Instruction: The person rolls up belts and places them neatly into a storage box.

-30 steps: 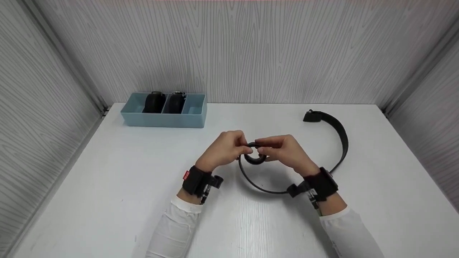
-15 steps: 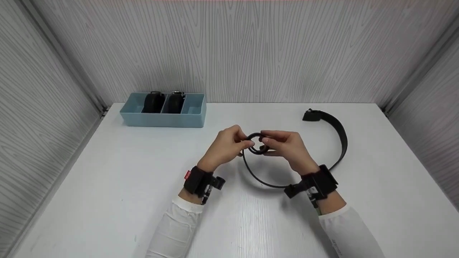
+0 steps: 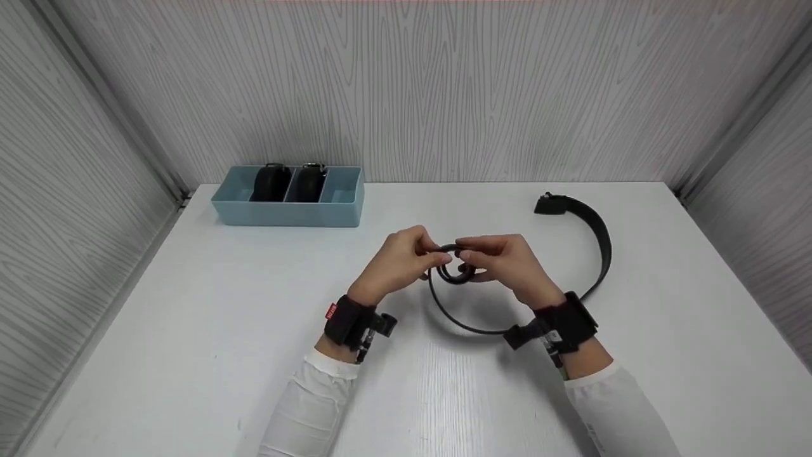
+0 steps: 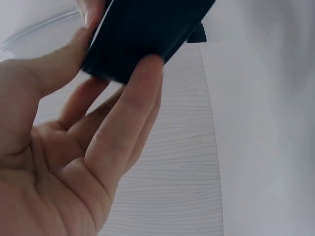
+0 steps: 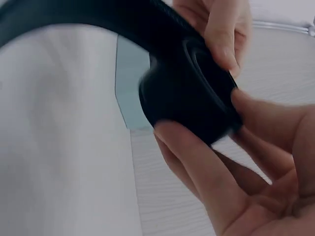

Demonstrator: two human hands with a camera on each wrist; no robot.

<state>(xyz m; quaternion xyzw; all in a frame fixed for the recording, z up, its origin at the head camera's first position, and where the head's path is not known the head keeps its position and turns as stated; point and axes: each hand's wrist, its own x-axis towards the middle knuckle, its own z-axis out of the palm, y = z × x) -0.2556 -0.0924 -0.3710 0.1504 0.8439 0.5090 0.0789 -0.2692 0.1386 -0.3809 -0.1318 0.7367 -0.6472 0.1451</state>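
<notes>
Your two hands meet over the middle of the table (image 3: 190, 355), winding a black belt (image 3: 454, 271) into a tight coil: your left hand (image 3: 398, 263) pinches the roll from 9 o'clock, thumb and fingers (image 4: 129, 113) curled round the strap, while your right hand (image 3: 507, 260) grips it from 3 o'clock, fingers (image 5: 197, 167) wrapped under the coil and thumb on top. The coil sits raised just off the surface between your fingertips; the unwound tail loops down toward 6 o'clock, passes behind your right wrist, then arcs out to 2 o'clock, where the buckle (image 3: 549, 204) lies flat. The likely trouble from here, as a judgement: the stiff strap may spring open if either pinch loosens, and the long tail dragging across the table could snag on your right wrist band (image 3: 568, 322) and pull the roll askew. At 11 o'clock, well apart from your hands, a blue tray (image 3: 285, 212) stands against the back wall, with rolled belts (image 3: 274, 181) in its left and middle compartments and its right one bare. The table is white, smooth and faintly grained; grey wood-grain panels (image 3: 444, 89) close it in behind and on both sides.
</notes>
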